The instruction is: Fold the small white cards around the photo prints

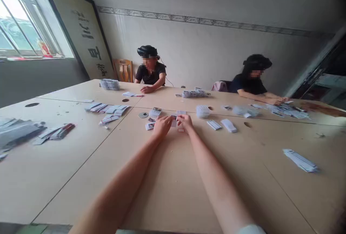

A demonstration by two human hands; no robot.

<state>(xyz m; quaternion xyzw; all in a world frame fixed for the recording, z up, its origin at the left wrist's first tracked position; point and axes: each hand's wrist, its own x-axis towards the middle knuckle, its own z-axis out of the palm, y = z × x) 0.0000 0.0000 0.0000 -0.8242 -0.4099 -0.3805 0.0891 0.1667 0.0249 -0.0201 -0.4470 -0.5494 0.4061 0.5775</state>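
Observation:
Both my arms reach forward over the table, and the hands meet near its middle. My left hand (pixel 162 126) pinches the left side of a small card (pixel 174 122), which is dark along the top and pale below. On its other side, the fingers of my right hand (pixel 185 121) are closed at the card's edge. A little red-edged slip (pixel 181 130) lies on the tabletop just under the right hand. Left of my left hand are small picture cards (pixel 150 126) and a short stack of cards (pixel 155 111).
Bundles of white cards (pixel 229 126) lie to the right, beside a clear plastic box (pixel 202 111). Fanned paper packets (pixel 108 109) and plastic sleeves (pixel 18 131) spread leftward. Two people sit across the table: one person (pixel 151 71) ahead, another person (pixel 254 82) handling a paper pile (pixel 289 110).

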